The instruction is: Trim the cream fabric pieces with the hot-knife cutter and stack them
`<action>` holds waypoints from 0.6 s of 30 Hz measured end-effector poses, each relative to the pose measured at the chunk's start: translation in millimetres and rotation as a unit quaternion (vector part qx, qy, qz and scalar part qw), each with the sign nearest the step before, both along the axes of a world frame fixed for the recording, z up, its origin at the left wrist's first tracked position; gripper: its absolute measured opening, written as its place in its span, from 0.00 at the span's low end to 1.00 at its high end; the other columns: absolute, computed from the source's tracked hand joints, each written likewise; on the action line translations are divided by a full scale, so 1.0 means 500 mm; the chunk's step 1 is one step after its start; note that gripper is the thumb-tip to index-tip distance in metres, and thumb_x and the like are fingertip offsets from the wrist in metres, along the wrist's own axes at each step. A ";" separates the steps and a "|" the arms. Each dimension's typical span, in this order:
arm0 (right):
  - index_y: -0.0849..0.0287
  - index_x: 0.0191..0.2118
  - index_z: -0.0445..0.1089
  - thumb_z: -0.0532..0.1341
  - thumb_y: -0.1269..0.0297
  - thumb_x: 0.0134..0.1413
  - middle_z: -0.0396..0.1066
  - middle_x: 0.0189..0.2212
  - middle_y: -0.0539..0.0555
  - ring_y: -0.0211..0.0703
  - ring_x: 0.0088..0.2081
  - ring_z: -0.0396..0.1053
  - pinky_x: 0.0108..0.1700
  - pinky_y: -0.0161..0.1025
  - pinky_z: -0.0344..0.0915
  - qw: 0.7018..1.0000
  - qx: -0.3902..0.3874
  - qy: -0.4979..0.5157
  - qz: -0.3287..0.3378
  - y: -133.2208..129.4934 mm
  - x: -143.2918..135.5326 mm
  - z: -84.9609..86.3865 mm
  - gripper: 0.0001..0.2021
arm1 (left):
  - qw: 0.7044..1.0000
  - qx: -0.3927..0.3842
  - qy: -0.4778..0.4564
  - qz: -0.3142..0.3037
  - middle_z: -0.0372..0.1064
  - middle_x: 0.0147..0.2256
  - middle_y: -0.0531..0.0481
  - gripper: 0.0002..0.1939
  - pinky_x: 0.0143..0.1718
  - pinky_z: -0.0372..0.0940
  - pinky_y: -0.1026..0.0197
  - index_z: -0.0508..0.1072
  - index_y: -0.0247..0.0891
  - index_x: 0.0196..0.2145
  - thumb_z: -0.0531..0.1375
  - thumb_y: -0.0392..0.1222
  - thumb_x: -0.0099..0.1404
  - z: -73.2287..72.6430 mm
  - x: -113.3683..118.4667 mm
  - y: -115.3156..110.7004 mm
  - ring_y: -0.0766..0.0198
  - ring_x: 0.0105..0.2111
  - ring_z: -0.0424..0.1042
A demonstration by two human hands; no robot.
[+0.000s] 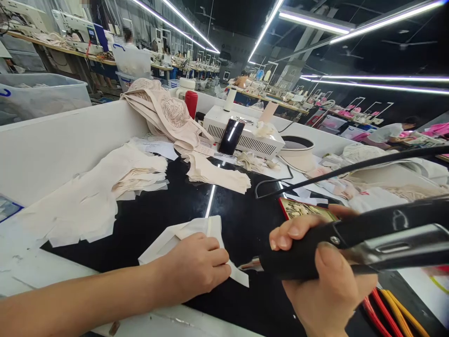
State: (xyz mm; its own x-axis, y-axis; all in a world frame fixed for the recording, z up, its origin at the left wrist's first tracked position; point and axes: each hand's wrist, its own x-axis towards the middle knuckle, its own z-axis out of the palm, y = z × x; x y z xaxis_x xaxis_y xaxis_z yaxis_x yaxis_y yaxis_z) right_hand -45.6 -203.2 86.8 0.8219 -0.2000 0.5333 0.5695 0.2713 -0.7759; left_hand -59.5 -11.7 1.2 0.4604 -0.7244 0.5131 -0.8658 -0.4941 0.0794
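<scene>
A white fabric piece (161,245) lies on the glossy black board (147,243) near the middle front. My left hand (196,264) pinches its edge, fingers pressed together. On the right, my right hand (326,281) is wrapped round a thick black handheld tool (291,252) with a pointed metal tip. That tip is close to the fabric edge, just right of my left fingers; whether it touches cannot be told.
Stacks of cream fabric (84,196) lie left, with another cream stack (217,173) behind the board's middle. Further back are a white vented box (245,126), a phone (231,135) and lace bras (168,110). A black cable (372,161) crosses at right.
</scene>
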 end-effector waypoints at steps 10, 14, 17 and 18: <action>0.51 0.51 0.73 0.76 0.60 0.55 0.75 0.27 0.46 0.41 0.23 0.70 0.25 0.40 0.73 1.000 -0.004 0.009 -0.020 -0.008 -0.009 -0.005 0.20 | 1.000 -0.001 0.003 0.000 0.70 0.34 0.53 0.10 0.32 0.57 0.54 0.73 0.36 0.37 0.57 0.25 0.74 0.001 -0.001 0.000 0.60 0.32 0.65; 0.51 0.51 0.72 0.76 0.59 0.56 0.74 0.27 0.45 0.39 0.24 0.70 0.25 0.37 0.72 1.000 0.010 0.010 0.003 -0.005 -0.014 0.001 0.20 | 1.000 0.001 0.005 0.000 0.71 0.34 0.53 0.10 0.32 0.57 0.54 0.73 0.36 0.37 0.57 0.25 0.75 0.005 -0.001 0.001 0.60 0.33 0.65; 0.51 0.51 0.71 0.76 0.58 0.55 0.74 0.27 0.45 0.39 0.24 0.70 0.24 0.36 0.71 1.000 0.017 0.003 0.018 0.003 -0.018 0.001 0.21 | 1.000 0.001 0.007 -0.001 0.72 0.35 0.53 0.10 0.32 0.57 0.54 0.73 0.36 0.38 0.57 0.25 0.75 0.010 -0.002 0.002 0.60 0.33 0.66; 0.51 0.51 0.71 0.76 0.58 0.56 0.74 0.28 0.46 0.39 0.24 0.70 0.24 0.36 0.71 1.000 0.015 0.000 0.020 0.007 -0.019 -0.001 0.21 | 1.000 0.001 0.008 0.000 0.72 0.35 0.53 0.10 0.32 0.57 0.54 0.74 0.36 0.38 0.57 0.26 0.76 0.011 -0.003 0.002 0.60 0.34 0.66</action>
